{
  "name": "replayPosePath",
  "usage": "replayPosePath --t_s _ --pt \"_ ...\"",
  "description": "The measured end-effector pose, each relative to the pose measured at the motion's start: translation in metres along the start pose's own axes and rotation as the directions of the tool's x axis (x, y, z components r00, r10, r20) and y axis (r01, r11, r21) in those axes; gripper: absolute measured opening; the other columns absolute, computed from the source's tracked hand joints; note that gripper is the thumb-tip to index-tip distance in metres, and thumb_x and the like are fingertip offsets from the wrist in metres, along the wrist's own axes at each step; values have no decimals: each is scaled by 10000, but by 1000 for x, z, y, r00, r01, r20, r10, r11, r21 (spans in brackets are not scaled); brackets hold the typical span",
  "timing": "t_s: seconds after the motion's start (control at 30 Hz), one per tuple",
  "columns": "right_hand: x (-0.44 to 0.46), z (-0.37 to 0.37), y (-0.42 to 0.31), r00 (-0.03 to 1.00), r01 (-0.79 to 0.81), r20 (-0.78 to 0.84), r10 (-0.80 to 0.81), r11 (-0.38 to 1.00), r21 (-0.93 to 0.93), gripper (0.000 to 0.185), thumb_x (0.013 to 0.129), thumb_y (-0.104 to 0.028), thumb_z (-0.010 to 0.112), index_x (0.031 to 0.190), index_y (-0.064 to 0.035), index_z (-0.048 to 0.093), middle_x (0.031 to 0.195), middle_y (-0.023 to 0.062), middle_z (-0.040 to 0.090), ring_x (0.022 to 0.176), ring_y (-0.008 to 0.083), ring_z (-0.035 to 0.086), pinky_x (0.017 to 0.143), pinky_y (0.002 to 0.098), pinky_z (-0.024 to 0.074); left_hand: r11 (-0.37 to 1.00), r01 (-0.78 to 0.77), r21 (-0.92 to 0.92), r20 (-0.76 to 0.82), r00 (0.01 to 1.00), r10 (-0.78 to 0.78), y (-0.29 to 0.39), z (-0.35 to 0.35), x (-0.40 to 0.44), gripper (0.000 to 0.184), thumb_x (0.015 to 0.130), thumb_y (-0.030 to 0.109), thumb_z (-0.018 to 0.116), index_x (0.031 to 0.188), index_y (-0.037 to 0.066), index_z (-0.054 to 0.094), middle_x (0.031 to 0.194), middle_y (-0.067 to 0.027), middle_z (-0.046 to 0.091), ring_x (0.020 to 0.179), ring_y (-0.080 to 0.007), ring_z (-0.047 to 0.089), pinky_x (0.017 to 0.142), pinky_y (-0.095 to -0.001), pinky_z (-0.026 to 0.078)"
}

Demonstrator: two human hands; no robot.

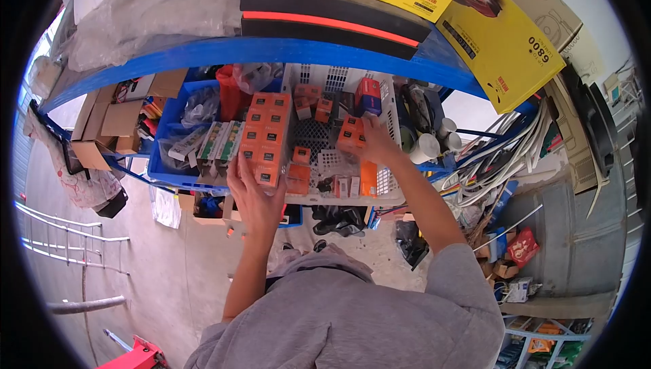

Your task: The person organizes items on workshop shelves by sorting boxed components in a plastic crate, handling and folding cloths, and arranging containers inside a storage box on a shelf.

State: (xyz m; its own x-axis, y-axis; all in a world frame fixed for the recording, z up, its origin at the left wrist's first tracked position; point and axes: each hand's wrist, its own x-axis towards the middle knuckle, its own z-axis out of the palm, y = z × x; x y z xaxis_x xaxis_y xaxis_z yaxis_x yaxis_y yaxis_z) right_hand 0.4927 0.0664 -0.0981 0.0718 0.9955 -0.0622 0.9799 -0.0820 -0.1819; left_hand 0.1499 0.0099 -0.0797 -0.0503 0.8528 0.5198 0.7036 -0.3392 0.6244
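Note:
My left hand (256,199) grips the near end of a tall pack of small orange boxes (266,131), thumb on one side and fingers on the other. The pack leans along the left wall of a white plastic basket (389,98). Inside the basket, my right hand (381,142) is closed on a small cluster of orange boxes (350,134); its fingertips are partly hidden. More loose orange boxes (298,178) lie around the basket floor. A red and blue box (368,95) stands at its back right.
A blue bin (166,159) with bagged items and slim cartons sits left of the basket. Overhead runs a blue shelf beam (203,57) bearing yellow boxes (502,43). White rolls (425,148) and coiled white cables (488,159) are at the right.

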Motion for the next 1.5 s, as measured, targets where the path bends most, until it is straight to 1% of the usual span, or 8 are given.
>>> replayPosePath --t_s 0.17,0.5,0.6,0.67,0.77,1.0,1.33,1.5 --pt "20 37 27 987 72 -106 -123 918 -389 836 853 -305 789 1516 22 399 1414 164 532 1272 407 538 1090 480 465 1000 -13 -5 16 1000 13 0 -2 4 990 797 205 854 1595 16 300 1508 -254 367 1374 -477 427 1090 -521 436" --pt "11 44 7 1000 22 8 -22 800 -599 687 814 -289 795 1382 -2 535 1281 187 591 1194 391 595 1051 487 474 991 -81 108 -31 996 84 11 -16 1 969 788 188 867 1574 11 328 1522 -257 352 1375 -446 433 1077 -491 443" --pt "14 -8 -39 998 -47 -52 30 924 -380 692 796 -296 807 1341 30 532 1294 221 575 1241 428 569 1036 486 489 896 -439 64 -186 877 443 -3 -17 -29 740 746 173 884 1383 32 535 1433 -223 485 1280 -366 535 1002 -448 486" --pt "57 0 -39 972 226 -53 -229 972 -64 760 800 -267 835 1394 60 492 1381 250 533 1332 458 502 1111 527 445 789 -532 -307 149 792 592 5 -18 -36 482 743 136 857 1174 66 652 1240 -135 639 1129 -300 632 933 -422 521" --pt "119 42 -42 978 159 -146 -149 986 56 718 809 -260 801 1367 47 470 1331 262 531 1270 477 532 1041 531 487 782 -518 -348 253 751 610 21 -4 -42 404 785 120 811 1168 80 687 1116 -74 681 1042 -272 653 917 -402 538" --pt "145 71 -45 996 46 -90 -19 951 306 789 802 -241 809 1424 36 411 1323 269 522 1207 489 570 984 525 535 865 -408 -293 200 858 473 1 -19 -55 372 767 66 785 1128 77 694 1070 -78 703 983 -276 672 852 -398 544" --pt "147 52 -60 957 271 -127 -261 960 65 862 811 -254 773 1536 -23 367 1441 270 480 1313 493 519 1011 543 536 890 -325 -320 341 837 428 32 7 -17 337 844 113 762 1158 43 663 1148 -141 669 1034 -325 670 861 -438 570" --pt "167 110 -62 855 353 -344 -388 922 -161 660 822 -237 759 1391 -14 509 1374 209 543 1251 441 573 927 517 591 980 -194 53 525 840 138 41 90 12 431 896 207 705 1269 26 589 1351 -258 538 1159 -437 617 886 -491 586"
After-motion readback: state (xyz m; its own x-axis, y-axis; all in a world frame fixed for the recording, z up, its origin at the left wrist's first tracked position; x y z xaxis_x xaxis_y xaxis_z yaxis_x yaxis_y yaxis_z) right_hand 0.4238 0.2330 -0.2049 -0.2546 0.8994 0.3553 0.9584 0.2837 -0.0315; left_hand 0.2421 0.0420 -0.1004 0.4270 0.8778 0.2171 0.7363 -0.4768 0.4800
